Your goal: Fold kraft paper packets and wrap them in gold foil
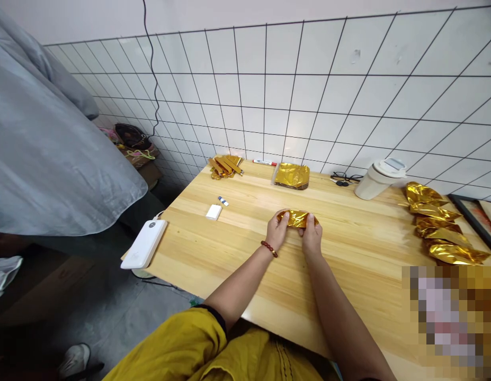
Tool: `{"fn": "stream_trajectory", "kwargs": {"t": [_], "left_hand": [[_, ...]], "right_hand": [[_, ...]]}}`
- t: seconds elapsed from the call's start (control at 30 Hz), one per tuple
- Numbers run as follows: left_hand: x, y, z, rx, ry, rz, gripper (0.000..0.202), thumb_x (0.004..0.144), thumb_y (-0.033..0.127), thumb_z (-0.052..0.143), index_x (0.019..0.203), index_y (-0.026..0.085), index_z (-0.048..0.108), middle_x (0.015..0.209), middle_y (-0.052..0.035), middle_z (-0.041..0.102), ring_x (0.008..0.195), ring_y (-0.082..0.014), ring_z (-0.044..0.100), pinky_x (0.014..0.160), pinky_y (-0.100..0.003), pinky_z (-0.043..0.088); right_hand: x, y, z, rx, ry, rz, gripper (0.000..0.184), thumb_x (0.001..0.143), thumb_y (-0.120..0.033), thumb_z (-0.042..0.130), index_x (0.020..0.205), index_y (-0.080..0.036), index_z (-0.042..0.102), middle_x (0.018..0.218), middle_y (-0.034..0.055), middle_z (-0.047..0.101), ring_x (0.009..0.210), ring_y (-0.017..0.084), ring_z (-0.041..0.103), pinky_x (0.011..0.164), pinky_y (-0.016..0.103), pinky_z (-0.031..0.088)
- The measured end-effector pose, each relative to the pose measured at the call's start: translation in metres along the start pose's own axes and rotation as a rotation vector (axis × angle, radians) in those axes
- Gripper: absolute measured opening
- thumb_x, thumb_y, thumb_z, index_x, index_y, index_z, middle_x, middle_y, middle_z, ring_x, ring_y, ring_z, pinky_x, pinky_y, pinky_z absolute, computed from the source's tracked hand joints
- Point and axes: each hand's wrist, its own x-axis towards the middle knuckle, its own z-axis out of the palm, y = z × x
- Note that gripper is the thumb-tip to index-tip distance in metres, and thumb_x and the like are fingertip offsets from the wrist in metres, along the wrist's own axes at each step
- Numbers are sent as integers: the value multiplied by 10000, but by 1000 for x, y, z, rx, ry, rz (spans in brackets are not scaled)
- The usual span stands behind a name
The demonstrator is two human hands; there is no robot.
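Observation:
A sheet of shiny gold foil paper [297, 218] is stretched between my two hands, just over the wooden table. My left hand [276, 228], with a red bead bracelet at the wrist, pinches its left end with the thumb on top. At the other end my right hand [312, 235] grips it the same way. The paper looks folded into a narrow strip. Beyond it lies a stack of flat gold foil sheets [292, 175]. A heap of folded gold strips [225, 166] sits at the table's far left corner.
Folded gold foil pieces [444, 225] line the right side, near a blurred patch. A white tumbler [378, 179] and glasses [346, 178] stand by the tiled wall. A red-capped marker [264, 162], white charger [214, 212] and white power bank [145, 244] lie on the wooden table [245, 254].

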Motion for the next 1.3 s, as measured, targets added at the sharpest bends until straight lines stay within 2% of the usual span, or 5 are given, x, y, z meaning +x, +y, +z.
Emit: {"fn": "stream_trajectory", "kwargs": {"t": [0.33,0.6,0.8,1.0,1.3], "left_hand": [[0,-1,0,5,3,-30,585,851,650,501,1176,184,640,1087,-108,682,895,-199,637,589,-249,522],[3,-4,1,-61,97,-42,606,816,676,533,1113,162,654,1026,-93,664,800,-159,606,549,-220,489],[-1,-3,4,-54,15,-46,634,820,682,520,1165,164,643,1028,-96,672,695,-125,585,554,-233,492],[1,-5,5,-19,30,-65,667,820,710,485,1146,151,647,970,-89,689,606,-101,566,524,-224,477],[0,-5,5,-12,-1,-62,643,834,685,492,1176,161,637,1046,-107,682,731,-142,621,589,-249,527]], "right_hand": [[-5,-2,-1,-56,-64,-18,646,815,-703,498,1053,-126,666,702,15,588,498,90,418,447,226,327],[-8,-2,-1,-86,-101,-58,663,854,-682,468,1152,-116,645,594,-28,511,475,95,402,454,233,320],[-2,6,-3,-11,12,-32,677,861,-681,462,1133,-93,659,497,-57,451,440,99,392,444,232,290],[-1,9,-3,-36,4,-35,683,863,-683,456,1141,-94,661,487,-56,464,442,103,410,453,235,306],[2,10,-4,12,18,-24,669,852,-676,485,1139,-96,656,540,-47,497,438,92,412,447,234,313]]}}
